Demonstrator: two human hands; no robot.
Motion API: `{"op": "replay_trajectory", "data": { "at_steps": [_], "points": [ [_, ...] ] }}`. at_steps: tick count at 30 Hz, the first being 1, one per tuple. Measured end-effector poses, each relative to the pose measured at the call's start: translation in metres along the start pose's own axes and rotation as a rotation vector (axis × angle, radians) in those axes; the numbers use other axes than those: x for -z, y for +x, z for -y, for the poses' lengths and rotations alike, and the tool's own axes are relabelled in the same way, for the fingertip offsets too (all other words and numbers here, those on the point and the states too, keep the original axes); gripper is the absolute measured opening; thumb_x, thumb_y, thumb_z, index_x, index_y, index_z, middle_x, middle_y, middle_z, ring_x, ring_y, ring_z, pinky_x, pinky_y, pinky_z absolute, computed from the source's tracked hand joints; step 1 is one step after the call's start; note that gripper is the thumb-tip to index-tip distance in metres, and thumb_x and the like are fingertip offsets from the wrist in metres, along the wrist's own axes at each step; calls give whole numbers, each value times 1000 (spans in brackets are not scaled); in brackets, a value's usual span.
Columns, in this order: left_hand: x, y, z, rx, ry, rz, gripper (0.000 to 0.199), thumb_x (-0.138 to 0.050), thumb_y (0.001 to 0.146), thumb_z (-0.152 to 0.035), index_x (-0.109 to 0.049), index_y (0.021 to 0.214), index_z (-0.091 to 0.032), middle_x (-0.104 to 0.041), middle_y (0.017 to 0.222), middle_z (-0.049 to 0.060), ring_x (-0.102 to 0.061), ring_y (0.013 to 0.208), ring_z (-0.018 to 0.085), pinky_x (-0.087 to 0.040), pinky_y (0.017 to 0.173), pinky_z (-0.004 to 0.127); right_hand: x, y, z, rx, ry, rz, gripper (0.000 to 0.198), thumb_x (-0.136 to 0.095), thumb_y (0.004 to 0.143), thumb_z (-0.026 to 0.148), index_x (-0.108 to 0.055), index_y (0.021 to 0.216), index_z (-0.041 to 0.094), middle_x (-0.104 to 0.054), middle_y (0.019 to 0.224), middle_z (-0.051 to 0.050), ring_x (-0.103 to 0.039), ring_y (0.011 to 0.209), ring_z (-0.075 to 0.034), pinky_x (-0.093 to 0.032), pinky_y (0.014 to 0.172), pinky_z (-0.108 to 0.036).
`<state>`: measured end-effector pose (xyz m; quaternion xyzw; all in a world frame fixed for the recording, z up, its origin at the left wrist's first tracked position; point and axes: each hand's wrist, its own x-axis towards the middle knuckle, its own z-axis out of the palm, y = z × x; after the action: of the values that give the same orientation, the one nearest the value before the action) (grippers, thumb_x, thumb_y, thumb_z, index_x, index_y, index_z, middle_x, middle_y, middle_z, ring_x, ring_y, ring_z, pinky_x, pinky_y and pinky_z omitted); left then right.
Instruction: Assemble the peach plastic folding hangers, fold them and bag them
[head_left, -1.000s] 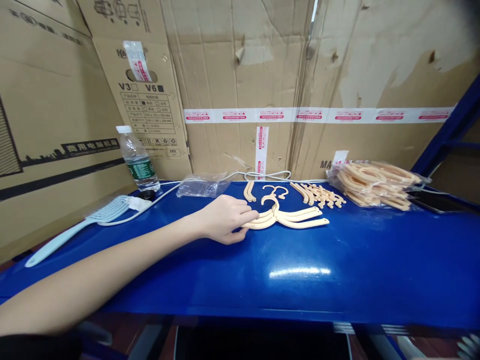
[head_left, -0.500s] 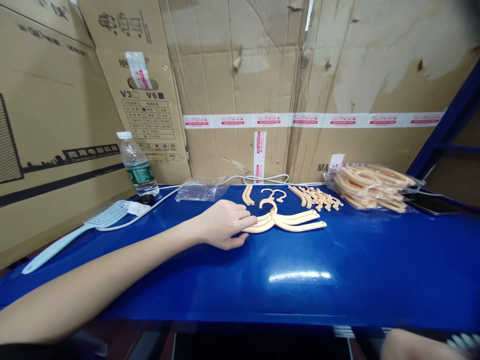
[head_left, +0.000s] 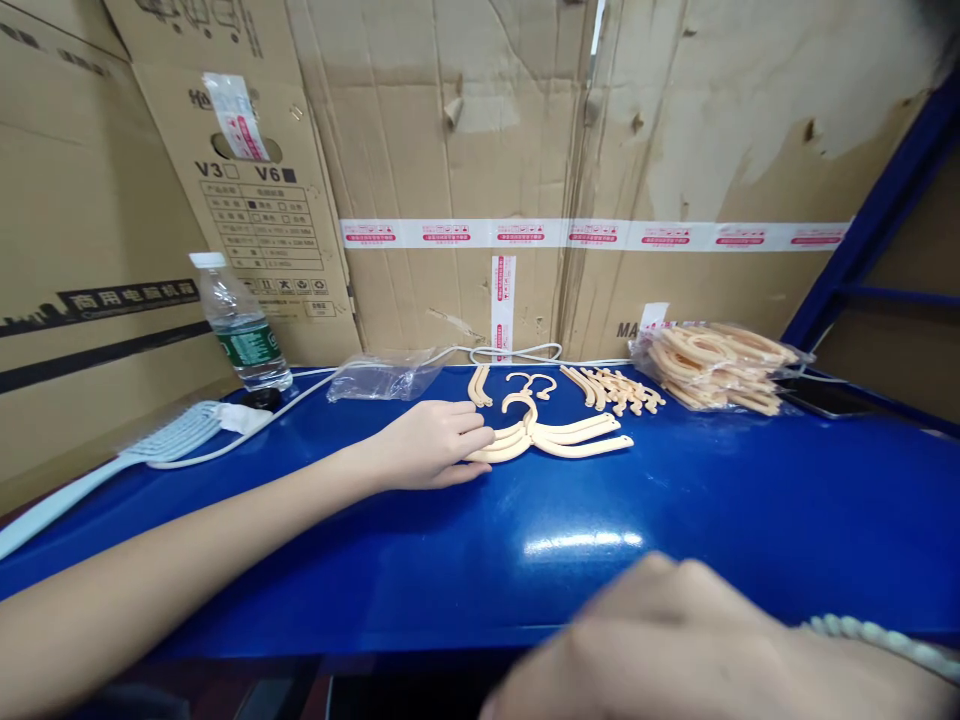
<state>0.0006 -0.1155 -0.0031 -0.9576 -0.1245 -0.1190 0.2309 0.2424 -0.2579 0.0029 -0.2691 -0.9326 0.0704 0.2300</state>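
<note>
My left hand (head_left: 431, 445) lies at the left end of a small stack of cream folding clothes hangers (head_left: 574, 434), its fingers curled over their left arms and its thumb along the near side. The hangers lie flat with hooks pointing away from me; their right arms are fanned slightly apart. My right hand (head_left: 675, 650) is large and blurred at the bottom right, above the table's front edge, with a beaded bracelet at the wrist. Its fingers are hidden. Behind the stack are two loose hooks (head_left: 531, 384), a pair of hanger arms (head_left: 480, 386) and a pile of hanger pieces (head_left: 619, 390).
A bag of hanger parts (head_left: 712, 368) and a dark phone (head_left: 829, 398) sit at the right back. A clear plastic bag (head_left: 384, 378), a water bottle (head_left: 244, 335), a white cable (head_left: 304, 385) and a light-blue hairbrush (head_left: 176, 432) are leftward. Cardboard (head_left: 450, 290) walls the blue table (head_left: 465, 560).
My right hand has come up from the bottom right corner, toward the left. My left hand stays on the hangers. The view has shifted slightly to the right.
</note>
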Motion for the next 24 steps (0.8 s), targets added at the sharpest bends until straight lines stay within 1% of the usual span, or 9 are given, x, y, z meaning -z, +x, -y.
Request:
{"op": "replay_trajectory", "data": {
  "at_steps": [2,3,4,6,8,11,13,17,24],
  "points": [
    [0,2,-1,16,-95,3,23,-49,96,-34,-60,88,-15,-61,81,7,-57,78,22,-45,69,31,19,11,-9,-50,-46,-71,29,-48,89,19,-65,112,25,-70,86,-4,-66,78,-16,-53,70,-26],
    [0,2,-3,30,-147,6,22,-51,95,-34,-60,89,-15,-62,85,8,-57,82,22,-46,72,32,29,16,-21,-90,-104,-130,26,-48,88,17,-67,105,22,-69,86,-5,-65,79,-17,-53,72,-28],
    [0,3,-4,48,-199,10,21,-53,94,-35,-59,90,-16,-62,89,9,-58,86,23,-47,76,32,37,20,-38,-129,-164,-101,24,-50,88,19,-68,104,21,-69,89,-7,-65,82,-20,-52,74,-32],
    [0,3,-5,91,-290,16,21,-57,92,-36,-58,95,-16,-62,101,11,-57,97,24,-48,85,35,50,26,-80,-200,-211,60,28,-57,87,28,-68,111,20,-69,103,-9,-65,88,-23,-52,78,-35],
    [-2,2,-6,126,-357,20,20,-59,90,-34,-55,98,-16,-60,112,13,-56,106,25,-47,92,37,56,28,-119,-276,-208,177,43,-63,83,40,-66,118,16,-67,110,-12,-64,79,-22,-52,70,-35],
    [-6,0,-5,153,-432,12,12,-56,91,-27,-54,97,-17,-60,114,13,-58,105,24,-48,89,36,53,24,-152,-275,-195,233,51,-69,79,48,-66,118,15,-64,116,-13,-63,95,-27,-50,84,-39],
    [-9,-1,-4,161,-465,-2,6,-52,92,-23,-54,95,-18,-62,107,11,-60,99,22,-49,83,34,48,20,-156,-263,-164,251,44,-68,80,46,-69,113,17,-67,111,-11,-63,99,-27,-48,88,-39],
    [-14,-1,-1,179,-484,-15,6,-49,92,-20,-55,93,-17,-63,99,9,-61,92,20,-49,77,31,42,16,-152,-273,-122,252,32,-66,82,39,-71,105,18,-70,103,-9,-64,92,-24,-49,82,-35],
    [-21,-2,2,244,-494,-46,13,-49,93,-21,-54,104,-17,-63,97,8,-61,90,20,-49,78,31,42,17,-151,-278,-136,218,31,-64,84,40,-70,105,17,-69,102,-9,-64,91,-24,-48,81,-35]
  ]
}}
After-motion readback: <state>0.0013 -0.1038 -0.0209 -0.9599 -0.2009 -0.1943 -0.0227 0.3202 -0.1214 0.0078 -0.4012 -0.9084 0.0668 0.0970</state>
